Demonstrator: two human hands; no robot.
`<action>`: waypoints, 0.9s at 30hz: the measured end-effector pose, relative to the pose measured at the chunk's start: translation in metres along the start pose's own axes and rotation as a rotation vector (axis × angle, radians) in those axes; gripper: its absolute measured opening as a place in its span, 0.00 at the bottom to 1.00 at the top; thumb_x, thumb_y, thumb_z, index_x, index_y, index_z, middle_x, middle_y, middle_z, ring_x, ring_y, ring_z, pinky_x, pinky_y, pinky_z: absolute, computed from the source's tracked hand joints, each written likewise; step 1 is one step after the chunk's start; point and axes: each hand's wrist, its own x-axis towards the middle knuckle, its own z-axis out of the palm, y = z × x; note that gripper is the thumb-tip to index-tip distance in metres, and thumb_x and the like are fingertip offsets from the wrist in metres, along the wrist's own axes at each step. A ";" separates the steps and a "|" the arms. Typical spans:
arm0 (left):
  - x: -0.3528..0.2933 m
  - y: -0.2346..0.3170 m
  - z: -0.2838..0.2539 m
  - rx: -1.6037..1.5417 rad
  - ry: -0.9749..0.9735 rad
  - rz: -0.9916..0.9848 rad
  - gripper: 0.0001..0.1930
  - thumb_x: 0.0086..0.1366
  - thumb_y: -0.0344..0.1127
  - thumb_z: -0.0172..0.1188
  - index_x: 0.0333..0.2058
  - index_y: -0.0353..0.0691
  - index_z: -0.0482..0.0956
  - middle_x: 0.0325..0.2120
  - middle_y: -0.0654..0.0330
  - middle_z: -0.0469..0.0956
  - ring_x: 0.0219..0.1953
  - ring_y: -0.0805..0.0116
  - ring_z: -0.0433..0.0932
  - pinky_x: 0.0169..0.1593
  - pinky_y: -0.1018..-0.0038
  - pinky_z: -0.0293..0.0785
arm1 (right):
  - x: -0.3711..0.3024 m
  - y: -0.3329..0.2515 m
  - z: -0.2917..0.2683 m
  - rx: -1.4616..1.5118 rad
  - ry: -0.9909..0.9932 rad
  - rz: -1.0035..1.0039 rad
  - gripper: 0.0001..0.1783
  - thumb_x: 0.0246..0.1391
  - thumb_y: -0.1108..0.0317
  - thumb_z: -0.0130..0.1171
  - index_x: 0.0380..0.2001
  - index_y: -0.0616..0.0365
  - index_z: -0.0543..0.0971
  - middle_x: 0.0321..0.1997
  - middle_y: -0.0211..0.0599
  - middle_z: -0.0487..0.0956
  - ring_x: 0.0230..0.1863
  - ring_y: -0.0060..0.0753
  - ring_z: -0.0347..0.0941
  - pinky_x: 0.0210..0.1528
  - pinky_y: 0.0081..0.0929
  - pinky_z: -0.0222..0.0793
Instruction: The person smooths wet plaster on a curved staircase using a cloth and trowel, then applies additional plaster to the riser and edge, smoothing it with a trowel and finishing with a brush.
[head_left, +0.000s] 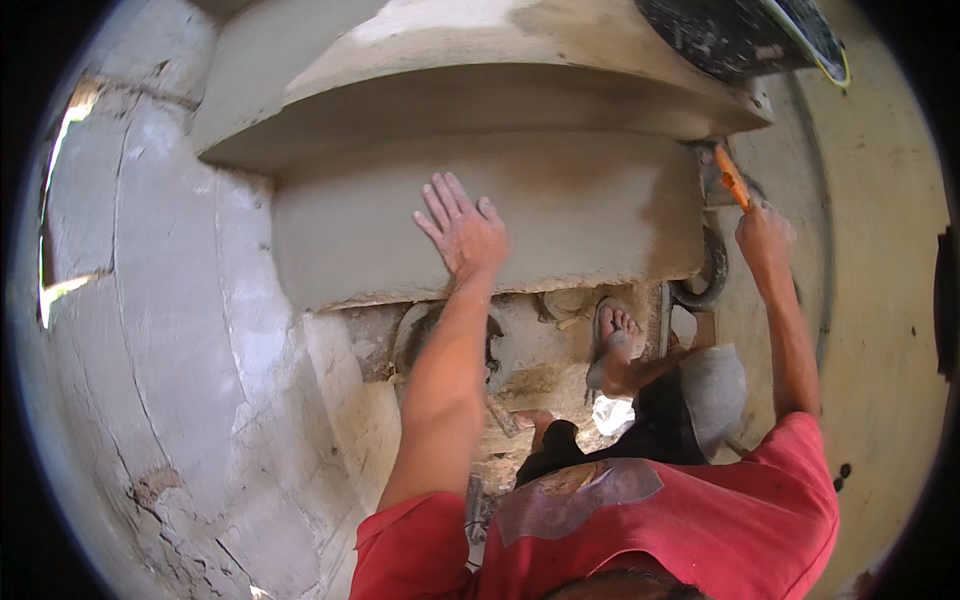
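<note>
Now left hand (468,232) over plaster (580,200), right hand (766,238) gripping tool (731,177)

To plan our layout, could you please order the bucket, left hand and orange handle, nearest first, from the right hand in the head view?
1. Orange handle, held in the right hand.
2. Black bucket, at upper right.
3. Left hand, leftmost, over the grey slab.
</note>
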 end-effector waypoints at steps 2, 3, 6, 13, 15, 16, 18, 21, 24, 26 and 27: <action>0.001 0.001 0.002 0.050 0.037 0.033 0.40 0.80 0.51 0.46 0.81 0.35 0.49 0.84 0.49 0.45 0.85 0.48 0.41 0.82 0.39 0.32 | -0.029 -0.018 -0.019 0.131 0.070 -0.045 0.16 0.59 0.65 0.62 0.50 0.50 0.86 0.40 0.40 0.88 0.38 0.45 0.87 0.33 0.47 0.82; 0.002 0.001 0.003 0.059 0.016 0.030 0.40 0.80 0.51 0.46 0.81 0.36 0.49 0.84 0.49 0.44 0.85 0.48 0.41 0.82 0.39 0.32 | -0.039 -0.042 -0.024 0.275 0.149 -0.191 0.16 0.59 0.65 0.63 0.49 0.50 0.86 0.39 0.39 0.88 0.37 0.44 0.87 0.32 0.47 0.81; 0.003 0.000 0.004 0.101 -0.007 0.051 0.40 0.80 0.52 0.45 0.81 0.36 0.49 0.84 0.50 0.44 0.85 0.48 0.41 0.82 0.39 0.34 | -0.027 -0.145 -0.008 0.649 0.502 -0.730 0.12 0.60 0.64 0.60 0.45 0.54 0.84 0.39 0.39 0.85 0.35 0.44 0.86 0.32 0.44 0.83; 0.000 -0.004 0.005 0.053 -0.001 0.038 0.38 0.81 0.51 0.44 0.81 0.36 0.49 0.84 0.51 0.44 0.85 0.49 0.42 0.82 0.39 0.35 | 0.011 -0.031 0.088 0.365 -0.115 0.087 0.12 0.61 0.64 0.59 0.41 0.56 0.87 0.40 0.53 0.88 0.41 0.51 0.88 0.40 0.51 0.83; 0.000 -0.003 0.006 0.080 0.035 0.053 0.38 0.81 0.51 0.44 0.81 0.37 0.49 0.84 0.51 0.45 0.85 0.49 0.42 0.82 0.40 0.35 | -0.007 0.048 0.080 0.226 -0.233 0.437 0.11 0.61 0.65 0.62 0.39 0.53 0.91 0.37 0.51 0.88 0.41 0.55 0.88 0.40 0.53 0.82; -0.001 -0.002 0.006 0.075 0.016 0.039 0.38 0.81 0.51 0.44 0.81 0.37 0.49 0.84 0.51 0.45 0.85 0.50 0.42 0.82 0.40 0.35 | -0.017 0.063 0.073 0.236 -0.123 0.425 0.11 0.61 0.65 0.62 0.40 0.53 0.91 0.37 0.51 0.89 0.41 0.55 0.88 0.39 0.53 0.82; 0.000 -0.001 0.006 0.068 0.044 0.045 0.38 0.82 0.51 0.44 0.81 0.38 0.49 0.84 0.52 0.45 0.85 0.50 0.42 0.82 0.40 0.35 | -0.041 0.054 0.049 0.208 0.023 0.493 0.12 0.61 0.63 0.62 0.43 0.52 0.90 0.39 0.50 0.89 0.39 0.54 0.88 0.37 0.52 0.82; 0.001 -0.001 0.006 0.106 0.012 0.025 0.38 0.82 0.51 0.44 0.82 0.39 0.49 0.84 0.52 0.46 0.85 0.51 0.42 0.82 0.40 0.35 | -0.067 -0.049 0.031 0.383 0.288 -0.149 0.13 0.61 0.61 0.61 0.47 0.52 0.81 0.34 0.42 0.84 0.32 0.49 0.87 0.31 0.47 0.82; 0.000 -0.002 0.006 0.087 0.013 0.036 0.38 0.82 0.51 0.44 0.81 0.40 0.49 0.84 0.53 0.46 0.85 0.51 0.42 0.82 0.40 0.36 | -0.048 -0.121 0.051 0.535 0.222 -0.460 0.10 0.61 0.64 0.58 0.43 0.52 0.83 0.34 0.44 0.85 0.34 0.51 0.88 0.35 0.50 0.82; 0.000 -0.003 0.007 0.091 0.022 0.049 0.37 0.82 0.52 0.44 0.81 0.40 0.50 0.84 0.52 0.46 0.85 0.51 0.43 0.82 0.40 0.36 | -0.025 -0.094 0.069 0.412 -0.052 -0.153 0.12 0.61 0.64 0.58 0.43 0.54 0.84 0.38 0.46 0.87 0.37 0.53 0.88 0.38 0.51 0.83; 0.000 -0.004 0.008 0.095 0.033 0.046 0.37 0.82 0.52 0.44 0.81 0.39 0.50 0.84 0.52 0.46 0.85 0.51 0.43 0.82 0.40 0.36 | -0.015 -0.057 0.074 0.322 -0.191 -0.003 0.11 0.60 0.64 0.58 0.41 0.55 0.85 0.40 0.48 0.88 0.39 0.55 0.88 0.42 0.51 0.83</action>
